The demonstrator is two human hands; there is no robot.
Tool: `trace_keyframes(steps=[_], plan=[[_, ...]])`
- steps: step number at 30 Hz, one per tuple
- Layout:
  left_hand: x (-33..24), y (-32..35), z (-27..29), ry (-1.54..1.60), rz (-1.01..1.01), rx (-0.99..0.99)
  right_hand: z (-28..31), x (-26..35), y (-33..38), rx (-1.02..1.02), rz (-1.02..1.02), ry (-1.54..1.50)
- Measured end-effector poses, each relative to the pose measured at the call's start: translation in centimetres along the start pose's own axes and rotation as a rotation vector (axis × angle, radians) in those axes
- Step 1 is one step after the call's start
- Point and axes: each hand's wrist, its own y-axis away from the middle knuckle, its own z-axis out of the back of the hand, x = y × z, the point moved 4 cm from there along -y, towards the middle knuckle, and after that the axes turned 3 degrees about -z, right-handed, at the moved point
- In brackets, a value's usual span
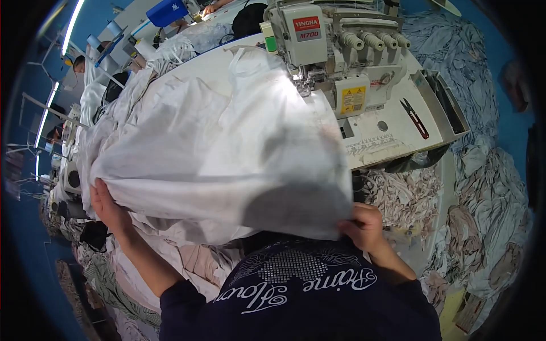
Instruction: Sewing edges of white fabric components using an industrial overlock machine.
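Note:
A wide piece of white fabric (187, 142) lies stretched over the table in front of me, its near edge raised toward my body. At the left, my left hand (108, 207) grips its edge, the fingers partly behind the cloth. My right hand (367, 224) pinches the near right corner between thumb and fingers. The far part of the cloth reaches the lit needle area of a white overlock sewing machine (307, 48). A round dark shadow falls on the cloth near my right hand.
Red-handled thread snips (414, 118) lie on the machine table (392, 125), right of the needle. Beside them is an open tray (446, 108). Fabric scraps (404, 193) fill the space below the table's edge. Heaped pale garments (483, 210) line the right side. More cloth (122, 99) is piled at the left.

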Motion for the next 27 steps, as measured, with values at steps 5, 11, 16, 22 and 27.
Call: trace_keyframes(steps=[5,11,16,22,27], plan=[[5.8,0.8,-1.5,-1.167,0.116,0.495,-1.0,-1.9,-2.6,0.023,-0.095,0.304],[1.6,7.4,-8.9,-0.758,-0.267,0.599,-0.1,0.8,-10.4,-0.185,-0.419,-0.353],[5.1,10.4,-10.9,-0.808,-0.039,0.848,-0.2,-0.5,-13.1,-0.051,-0.479,-0.527],[5.0,9.4,-10.9,-0.757,-0.225,0.593,-0.9,-0.9,-13.8,-0.085,-0.425,-0.595],[4.5,9.4,-11.5,-0.845,-0.192,0.758,-0.9,-1.4,-13.9,-0.115,-0.418,-0.582]])
